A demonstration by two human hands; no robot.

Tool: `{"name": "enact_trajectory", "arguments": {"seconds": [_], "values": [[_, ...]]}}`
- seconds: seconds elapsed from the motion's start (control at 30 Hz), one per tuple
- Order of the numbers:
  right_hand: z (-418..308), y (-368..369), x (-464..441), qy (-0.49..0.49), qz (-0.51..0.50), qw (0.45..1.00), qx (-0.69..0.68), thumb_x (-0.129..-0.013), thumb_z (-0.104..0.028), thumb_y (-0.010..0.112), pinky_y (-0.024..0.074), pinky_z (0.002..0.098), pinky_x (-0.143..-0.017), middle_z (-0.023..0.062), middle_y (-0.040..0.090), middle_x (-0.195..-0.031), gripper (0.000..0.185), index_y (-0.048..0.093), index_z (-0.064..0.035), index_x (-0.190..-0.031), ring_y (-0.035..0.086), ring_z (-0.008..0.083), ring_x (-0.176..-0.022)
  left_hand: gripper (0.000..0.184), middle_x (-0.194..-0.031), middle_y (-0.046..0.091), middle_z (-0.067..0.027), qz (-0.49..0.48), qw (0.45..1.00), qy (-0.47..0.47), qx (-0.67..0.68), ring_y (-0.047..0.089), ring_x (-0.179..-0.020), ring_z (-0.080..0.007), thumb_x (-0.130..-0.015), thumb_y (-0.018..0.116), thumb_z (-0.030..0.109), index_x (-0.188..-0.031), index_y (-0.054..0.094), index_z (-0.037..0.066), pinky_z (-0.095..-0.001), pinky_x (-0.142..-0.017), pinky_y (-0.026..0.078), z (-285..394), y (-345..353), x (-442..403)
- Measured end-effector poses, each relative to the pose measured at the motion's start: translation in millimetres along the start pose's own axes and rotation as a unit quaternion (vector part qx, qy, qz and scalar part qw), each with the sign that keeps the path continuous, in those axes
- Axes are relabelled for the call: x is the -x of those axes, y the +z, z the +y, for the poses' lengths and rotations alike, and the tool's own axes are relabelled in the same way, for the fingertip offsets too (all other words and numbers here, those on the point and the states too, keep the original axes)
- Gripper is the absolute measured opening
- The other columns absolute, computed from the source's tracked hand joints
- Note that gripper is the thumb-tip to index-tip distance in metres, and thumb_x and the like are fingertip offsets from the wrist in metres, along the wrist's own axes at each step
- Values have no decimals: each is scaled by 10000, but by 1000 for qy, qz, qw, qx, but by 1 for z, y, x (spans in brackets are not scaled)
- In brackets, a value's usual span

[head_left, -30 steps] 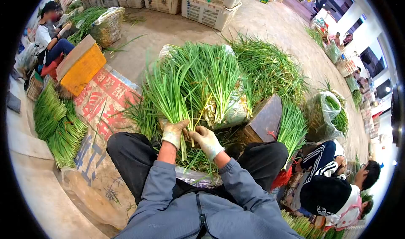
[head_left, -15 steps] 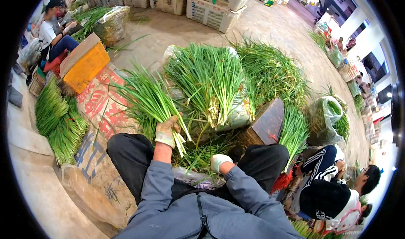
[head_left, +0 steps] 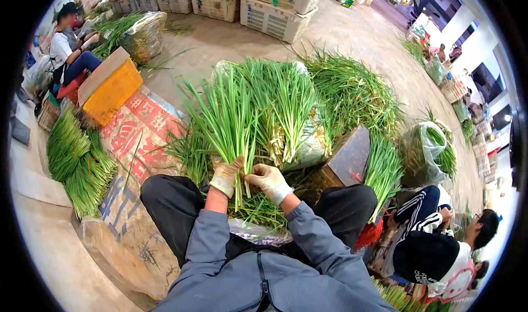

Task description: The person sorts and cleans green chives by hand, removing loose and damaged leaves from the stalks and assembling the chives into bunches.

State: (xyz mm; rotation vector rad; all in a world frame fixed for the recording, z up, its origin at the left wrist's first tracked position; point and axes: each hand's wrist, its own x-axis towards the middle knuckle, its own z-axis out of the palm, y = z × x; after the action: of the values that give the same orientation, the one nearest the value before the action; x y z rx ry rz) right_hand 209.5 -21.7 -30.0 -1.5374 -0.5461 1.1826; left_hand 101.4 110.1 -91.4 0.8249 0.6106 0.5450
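My left hand (head_left: 224, 178), in a pale stained work glove, is closed round the lower stalks of a bunch of garlic chives (head_left: 224, 116), leaves pointing up and away. My right hand (head_left: 270, 183), gloved too, pinches at stalks on the bunch's right side, close to the left fingers. Behind the bunch lies a heap of chives (head_left: 294, 100) on clear plastic. Loose green leaves (head_left: 258, 208) cover the ground between my knees, beside a plastic bag (head_left: 258, 230).
A dark wooden block (head_left: 344, 158) stands by my right knee, with tied chives (head_left: 384, 166) alongside. More leaves (head_left: 355, 94) spread behind. To the left are an orange box (head_left: 113, 92) and bundled chives (head_left: 82, 166). One person (head_left: 71, 48) sits far left, another (head_left: 434, 251) right.
My left hand has shifted right with the bunch, which now stands more upright. My right hand has risen from near my right knee to the stalks.
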Motion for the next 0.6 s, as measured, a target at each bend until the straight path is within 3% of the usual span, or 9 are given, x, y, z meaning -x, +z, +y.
{"name": "enact_trajectory", "arguments": {"seconds": [0.07,0.13,0.2,0.33,0.4,0.43,0.47,0.53,0.6], "values": [[9,-1,-2,-60,53,983,167,-841,-236,763,479,256,-635,14,655,-796,259,664,-12,-924,562,83,-694,469,-991,710,-28,1,996,61,-57,653,-789,-152,-744,879,275,-1101,668,56,-282,-672,529,-30,-15,-24],[10,1,1,-66,62,983,161,-844,-215,751,474,262,-651,25,651,-800,237,657,-16,-933,560,86,-705,449,-987,705,-27,6,986,126,-113,654,-794,-172,-733,886,218,-1090,667,57,-306,-706,538,-32,-15,-27],[11,1,10,-70,52,996,-20,-855,-192,733,472,264,-668,30,644,-808,218,655,-12,-952,560,89,-713,435,-963,699,-22,24,997,57,-45,647,-798,-180,-722,875,157,-1093,672,55,-339,-752,541,-26,-16,-27],[26,-18,36,-29,-45,999,2,-865,-134,713,521,291,-745,51,678,-882,205,647,-12,-1015,630,125,-794,728,-1083,672,-66,110,993,-34,7,634,-947,-237,-669,904,80,-1296,534,58,-375,-887,508,6,-7,-16],[46,-36,37,87,-214,919,319,-802,-215,747,538,348,-798,104,704,-917,359,667,-11,-1085,670,210,-832,547,-1019,686,-66,84,995,-35,49,639,-910,-217,-697,890,98,-1174,633,26,-361,-856,519,16,-5,-11],[61,-41,37,23,-259,814,519,-753,-316,749,535,400,-833,157,713,-972,455,690,-34,-1106,680,315,-892,387,-995,699,-78,105,993,-43,41,657,-827,-214,-733,872,106,-1059,686,13,-358,-787,548,17,-4,-13],[74,-50,34,130,-295,714,621,-742,-373,736,532,429,-838,200,707,-979,443,719,-36,-1030,664,385,-922,388,-1002,703,-125,76,993,-37,78,690,-794,-244,-762,843,84,-1087,660,-21,-358,-728,594,4,-19,-25],[76,-68,29,50,-126,783,607,-781,-369,713,534,428,-808,202,708,-940,387,728,-34,-975,670,379,-885,312,-953,697,-215,30,973,-3,229,709,-858,-302,-801,773,-1,-1062,629,-91,-388,-724,627,22,4,-10],[36,-70,22,-24,104,903,416,-853,-356,690,535,410,-791,196,705,-923,344,730,-28,-950,671,369,-841,357,-1069,675,-237,25,986,-13,166,707,-855,-278,-855,716,-1,-1173,580,-88,-356,-704,627,25,-7,-10]]}}
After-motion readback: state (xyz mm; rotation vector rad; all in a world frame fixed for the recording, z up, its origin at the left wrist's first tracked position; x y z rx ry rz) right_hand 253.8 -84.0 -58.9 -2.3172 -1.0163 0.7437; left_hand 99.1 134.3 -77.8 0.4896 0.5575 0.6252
